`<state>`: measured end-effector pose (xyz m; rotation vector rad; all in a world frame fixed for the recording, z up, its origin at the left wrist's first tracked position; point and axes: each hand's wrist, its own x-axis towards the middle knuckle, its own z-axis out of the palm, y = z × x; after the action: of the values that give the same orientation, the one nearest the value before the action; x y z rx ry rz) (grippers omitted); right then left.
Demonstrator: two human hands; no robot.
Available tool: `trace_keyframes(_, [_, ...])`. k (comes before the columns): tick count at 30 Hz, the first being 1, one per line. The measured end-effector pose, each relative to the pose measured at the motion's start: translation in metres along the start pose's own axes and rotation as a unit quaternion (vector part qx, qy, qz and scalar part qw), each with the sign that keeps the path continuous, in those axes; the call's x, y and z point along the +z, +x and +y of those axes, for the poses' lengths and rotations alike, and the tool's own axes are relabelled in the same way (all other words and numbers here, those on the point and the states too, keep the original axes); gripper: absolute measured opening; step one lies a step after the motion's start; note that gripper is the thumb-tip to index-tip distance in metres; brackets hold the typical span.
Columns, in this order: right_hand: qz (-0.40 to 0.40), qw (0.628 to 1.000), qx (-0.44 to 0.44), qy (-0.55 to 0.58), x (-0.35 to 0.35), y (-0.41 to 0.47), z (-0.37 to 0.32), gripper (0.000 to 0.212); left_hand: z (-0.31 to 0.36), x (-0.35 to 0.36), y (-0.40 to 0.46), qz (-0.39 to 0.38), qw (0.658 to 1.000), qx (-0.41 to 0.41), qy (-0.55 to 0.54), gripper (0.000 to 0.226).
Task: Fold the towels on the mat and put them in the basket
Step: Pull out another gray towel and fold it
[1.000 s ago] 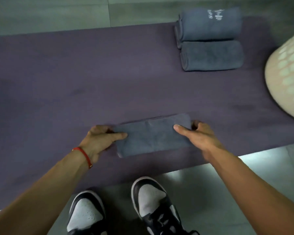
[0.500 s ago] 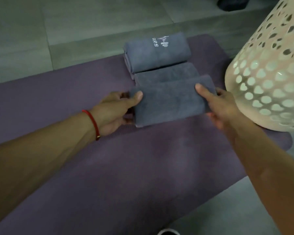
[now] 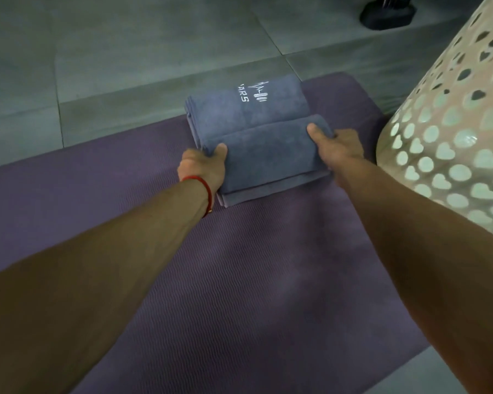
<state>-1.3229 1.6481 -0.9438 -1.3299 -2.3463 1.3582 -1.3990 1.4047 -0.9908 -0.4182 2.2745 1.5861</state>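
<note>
Gripping folded towel (image 3: pixel 268 155) ends — L hand (image 3: pixel 204 170), R hand (image 3: pixel 335 149), arms outstretched.

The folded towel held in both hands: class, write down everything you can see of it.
The held towel is a plain grey-blue, soft-looking cloth folded into a thick oblong. The left hand and the right hand grip its short ends, thumbs on top. It lies on another folded towel, whose edge shows beneath, and overlaps the logo towel behind, over the purple mat, left of the basket.

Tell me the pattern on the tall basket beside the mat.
The tall cream plastic basket is pierced all over with heart-shaped cut-outs, seen in the head view.
</note>
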Motion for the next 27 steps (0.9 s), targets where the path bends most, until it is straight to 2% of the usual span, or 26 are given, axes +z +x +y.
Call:
trace_keyframes(2, [0.023, 0.997, -0.040, -0.065, 0.000, 0.001, -0.003, 0.066, 0.006, 0.000, -0.006, 0.005, 1.000, 0.000, 0.018, 0.108])
trace_keyframes(4, [0.069, 0.982, -0.107, -0.139, 0.002, -0.005, -0.007, 0.061, 0.016, -0.002, -0.017, 0.008, 1.000, 0.002, 0.030, 0.108])
trace_keyframes(7, [0.135, 0.918, -0.282, -0.244, 0.016, -0.031, -0.007, 0.055, 0.032, -0.002, -0.041, 0.004, 0.998, 0.005, 0.069, 0.088])
trace_keyframes(9, [0.075, 0.856, -0.378, -0.345, 0.028, -0.043, -0.003, 0.057, 0.033, 0.003, -0.051, 0.054, 0.989, 0.029, 0.131, 0.064])
trace_keyframes(10, [0.030, 0.835, -0.388, -0.388, 0.032, -0.044, 0.000, 0.057, 0.034, 0.004, -0.059, 0.099, 0.974, 0.090, 0.185, 0.054])
trace_keyframes(11, [-0.006, 0.827, -0.379, -0.416, 0.035, -0.042, 0.002, 0.057, 0.036, 0.003, -0.067, 0.145, 0.932, 0.196, 0.267, 0.049])
trace_keyframes(12, [-0.026, 0.826, -0.367, -0.428, 0.037, -0.038, 0.003, 0.058, 0.036, 0.005, -0.070, 0.165, 0.865, 0.324, 0.346, 0.050])
trace_keyframes(13, [-0.032, 0.825, -0.360, -0.434, 0.039, -0.034, 0.004, 0.058, 0.032, 0.008, -0.068, 0.138, 0.789, 0.431, 0.416, 0.052])
trace_keyframes(14, [-0.032, 0.824, -0.356, -0.439, 0.040, -0.032, 0.004, 0.058, 0.027, 0.011, -0.064, 0.091, 0.727, 0.491, 0.472, 0.051])
trace_keyframes(15, [-0.036, 0.827, -0.355, -0.435, 0.041, -0.030, 0.004, 0.058, 0.023, 0.013, -0.060, 0.049, 0.699, 0.497, 0.512, 0.051])
trace_keyframes(17, [-0.060, 0.842, -0.348, -0.408, 0.040, -0.027, 0.006, 0.058, 0.013, 0.016, -0.054, 0.004, 0.712, 0.438, 0.548, 0.064])
trace_keyframes(20, [-0.083, 0.856, -0.341, -0.379, 0.034, -0.019, 0.012, 0.061, 0.001, 0.022, -0.052, 0.003, 0.713, 0.413, 0.566, 0.069])
trace_keyframes(25, [-0.025, 0.860, -0.348, -0.372, 0.039, -0.021, 0.020, 0.069, 0.001, 0.023, -0.053, -0.012, 0.729, 0.396, 0.558, 0.069])
trace_keyframes(27, [-0.026, 0.859, -0.336, -0.385, 0.040, -0.021, 0.021, 0.070, 0.001, 0.023, -0.054, -0.024, 0.730, 0.383, 0.565, 0.068])
